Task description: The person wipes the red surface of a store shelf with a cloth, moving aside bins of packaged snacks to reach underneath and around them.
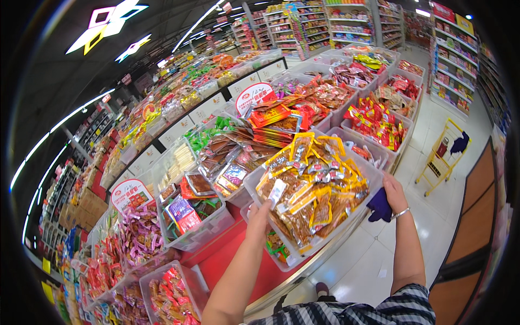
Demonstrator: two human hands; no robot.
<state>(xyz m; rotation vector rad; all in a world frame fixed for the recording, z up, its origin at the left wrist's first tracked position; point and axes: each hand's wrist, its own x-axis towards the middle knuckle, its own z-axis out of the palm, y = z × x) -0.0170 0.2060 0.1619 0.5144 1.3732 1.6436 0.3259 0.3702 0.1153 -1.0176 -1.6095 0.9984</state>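
A clear plastic bin (342, 230), heaped with yellow-edged snack packets (323, 203), is between my hands, tilted in the view. My left hand (259, 217) grips its near left side, fingertips beside a small whitish packet (278, 193). The opposite rim is in my right hand (395, 195), which wears a bracelet. A dark purple cloth (381, 206) hangs at that hand; whether the fingers pinch it is hidden. Under the bin's left side shows another clear bin (271, 260) holding green and orange packets. Whether the upper bin rests on it, I cannot tell.
Bins of wrapped snacks (191, 219) crowd the red-topped display (219, 264), with price signs (132, 196) standing among them. A yellow shopping cart (438, 158) stands in the tiled aisle (365, 260) to the right. Stocked shelves (454, 61) rise behind.
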